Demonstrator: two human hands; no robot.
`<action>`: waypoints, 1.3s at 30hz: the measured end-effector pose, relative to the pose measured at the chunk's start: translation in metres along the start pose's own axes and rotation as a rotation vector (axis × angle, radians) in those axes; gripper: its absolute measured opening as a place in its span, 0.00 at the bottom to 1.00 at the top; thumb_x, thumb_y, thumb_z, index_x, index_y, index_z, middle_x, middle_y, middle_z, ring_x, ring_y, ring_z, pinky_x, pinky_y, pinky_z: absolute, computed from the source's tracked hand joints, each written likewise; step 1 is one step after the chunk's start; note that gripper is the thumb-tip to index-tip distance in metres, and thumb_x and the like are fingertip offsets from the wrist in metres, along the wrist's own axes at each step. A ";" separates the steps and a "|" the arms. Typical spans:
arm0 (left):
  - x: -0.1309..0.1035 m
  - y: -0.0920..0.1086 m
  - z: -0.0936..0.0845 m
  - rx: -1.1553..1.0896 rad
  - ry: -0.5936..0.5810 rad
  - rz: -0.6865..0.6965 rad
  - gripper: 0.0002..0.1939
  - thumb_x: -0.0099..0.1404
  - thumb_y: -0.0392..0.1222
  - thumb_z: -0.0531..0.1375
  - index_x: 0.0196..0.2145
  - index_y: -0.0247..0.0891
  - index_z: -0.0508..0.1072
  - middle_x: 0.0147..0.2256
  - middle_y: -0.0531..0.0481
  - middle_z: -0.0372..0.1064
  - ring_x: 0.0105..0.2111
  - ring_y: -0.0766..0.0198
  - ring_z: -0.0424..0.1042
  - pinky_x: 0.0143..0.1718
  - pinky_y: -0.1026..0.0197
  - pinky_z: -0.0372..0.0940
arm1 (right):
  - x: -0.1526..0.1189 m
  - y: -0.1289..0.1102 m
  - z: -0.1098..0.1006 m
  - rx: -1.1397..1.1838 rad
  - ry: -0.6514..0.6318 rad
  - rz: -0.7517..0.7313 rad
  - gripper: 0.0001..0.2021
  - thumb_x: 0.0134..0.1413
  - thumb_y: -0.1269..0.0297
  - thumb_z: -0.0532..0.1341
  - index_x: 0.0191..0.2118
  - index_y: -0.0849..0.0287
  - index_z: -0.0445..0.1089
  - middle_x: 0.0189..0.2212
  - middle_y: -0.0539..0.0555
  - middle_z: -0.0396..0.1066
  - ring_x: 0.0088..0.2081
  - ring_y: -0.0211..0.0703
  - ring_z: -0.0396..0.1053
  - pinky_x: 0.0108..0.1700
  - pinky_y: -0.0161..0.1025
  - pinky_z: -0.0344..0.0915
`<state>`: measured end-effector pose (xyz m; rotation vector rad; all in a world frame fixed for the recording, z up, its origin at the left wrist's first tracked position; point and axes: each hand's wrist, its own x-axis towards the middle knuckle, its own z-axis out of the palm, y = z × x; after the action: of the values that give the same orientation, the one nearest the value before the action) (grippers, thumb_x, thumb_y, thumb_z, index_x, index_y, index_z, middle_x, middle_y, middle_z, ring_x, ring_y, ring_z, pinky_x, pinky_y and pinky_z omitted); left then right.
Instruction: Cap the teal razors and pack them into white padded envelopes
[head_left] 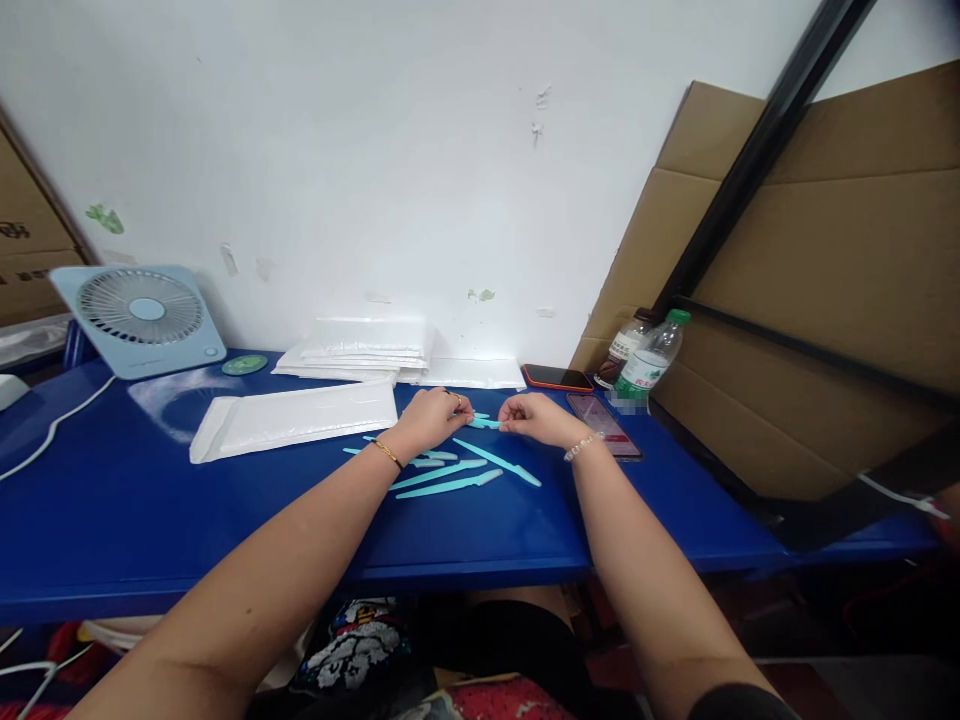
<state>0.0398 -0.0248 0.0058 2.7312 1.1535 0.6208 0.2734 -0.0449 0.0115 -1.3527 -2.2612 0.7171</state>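
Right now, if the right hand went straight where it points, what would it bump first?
Probably the left hand, just past the turquoise tools the right hand seems to pinch; depth is unclear.

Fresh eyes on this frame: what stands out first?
Probably the turquoise sticks, lying loose on the blue table between the forearms, with the left hand and right hand at more of them just beyond. Next, the light-blue fan near the wall at far left, then the green-capped bottle by the cardboard at right.

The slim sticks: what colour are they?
The slim sticks are mostly light turquoise, in the head view.
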 end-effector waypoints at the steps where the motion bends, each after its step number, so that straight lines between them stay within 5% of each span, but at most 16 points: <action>1: 0.000 0.001 0.000 0.008 0.003 -0.005 0.12 0.64 0.46 0.53 0.33 0.42 0.76 0.34 0.53 0.76 0.36 0.61 0.71 0.35 0.63 0.59 | 0.001 0.001 0.000 0.001 0.001 -0.002 0.08 0.47 0.62 0.62 0.31 0.62 0.71 0.25 0.51 0.70 0.27 0.36 0.66 0.30 0.32 0.61; 10: 0.001 0.003 -0.001 0.046 0.017 -0.047 0.12 0.63 0.43 0.52 0.32 0.41 0.76 0.35 0.52 0.76 0.36 0.60 0.71 0.35 0.62 0.58 | -0.003 0.000 -0.006 0.029 0.024 0.007 0.06 0.47 0.65 0.61 0.30 0.62 0.70 0.25 0.51 0.71 0.27 0.36 0.66 0.30 0.32 0.61; 18: -0.005 -0.037 -0.005 -0.103 -0.008 -0.291 0.17 0.61 0.52 0.52 0.33 0.40 0.75 0.31 0.50 0.74 0.31 0.61 0.71 0.28 0.63 0.60 | -0.003 0.020 -0.015 -0.054 0.156 0.158 0.06 0.47 0.65 0.62 0.29 0.62 0.72 0.26 0.53 0.72 0.28 0.37 0.67 0.32 0.33 0.62; 23: -0.007 -0.037 0.006 -0.074 -0.037 -0.249 0.16 0.59 0.49 0.54 0.40 0.42 0.75 0.36 0.49 0.73 0.36 0.59 0.71 0.34 0.63 0.62 | -0.010 0.008 -0.017 -0.027 0.138 0.122 0.10 0.45 0.59 0.64 0.29 0.62 0.71 0.25 0.52 0.72 0.27 0.37 0.66 0.31 0.33 0.61; 29: -0.009 -0.035 0.009 -0.054 -0.042 -0.213 0.16 0.62 0.50 0.53 0.41 0.42 0.75 0.40 0.47 0.72 0.41 0.58 0.70 0.41 0.60 0.63 | -0.024 -0.014 -0.015 -0.038 -0.386 0.138 0.16 0.30 0.56 0.71 0.27 0.61 0.73 0.22 0.50 0.71 0.25 0.39 0.67 0.27 0.34 0.60; 35: -0.010 -0.015 -0.002 -0.097 0.060 -0.079 0.18 0.66 0.51 0.49 0.44 0.42 0.74 0.44 0.48 0.72 0.44 0.57 0.69 0.44 0.59 0.61 | -0.017 -0.016 -0.005 -0.116 -0.274 0.118 0.07 0.41 0.63 0.65 0.27 0.61 0.70 0.22 0.50 0.69 0.24 0.37 0.64 0.26 0.33 0.59; 39: -0.010 0.006 -0.004 -0.090 -0.007 0.105 0.18 0.67 0.53 0.50 0.43 0.43 0.74 0.42 0.49 0.73 0.44 0.58 0.69 0.45 0.59 0.59 | -0.013 -0.015 -0.001 -0.055 -0.130 0.002 0.07 0.45 0.63 0.63 0.29 0.62 0.69 0.23 0.50 0.68 0.26 0.35 0.63 0.28 0.32 0.59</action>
<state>0.0360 -0.0365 0.0075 2.7286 0.9603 0.6583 0.2696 -0.0618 0.0201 -1.3705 -2.3972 0.7688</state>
